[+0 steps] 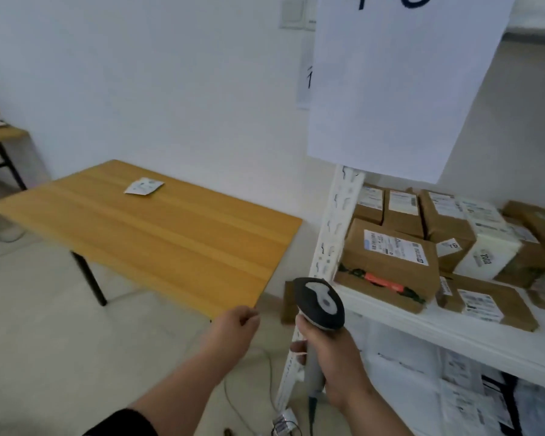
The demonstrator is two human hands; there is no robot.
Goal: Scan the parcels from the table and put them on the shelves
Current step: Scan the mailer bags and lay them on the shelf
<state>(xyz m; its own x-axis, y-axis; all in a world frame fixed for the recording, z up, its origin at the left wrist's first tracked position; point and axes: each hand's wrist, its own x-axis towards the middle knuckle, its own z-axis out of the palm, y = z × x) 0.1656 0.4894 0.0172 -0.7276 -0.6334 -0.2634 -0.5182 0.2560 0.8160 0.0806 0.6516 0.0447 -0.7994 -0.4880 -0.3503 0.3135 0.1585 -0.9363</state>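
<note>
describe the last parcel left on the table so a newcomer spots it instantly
Start at the wooden table left of the white shelves. Near its far edge lies one small flat white packet with a printed label. Unlike the brown boxes on the shelf, it lies alone.

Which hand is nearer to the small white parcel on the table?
Left. The left hand hangs by the table's near corner, the white parcel far beyond; the right hand grips the scanner beside the shelf.

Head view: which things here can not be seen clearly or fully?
- Hanging sheet: its dark number is cut off by the top edge.
- Parcel labels: print too small and blurred to read.
- Scanner: handle covered by the right hand.
- Lower shelf: contents blurred.
</note>
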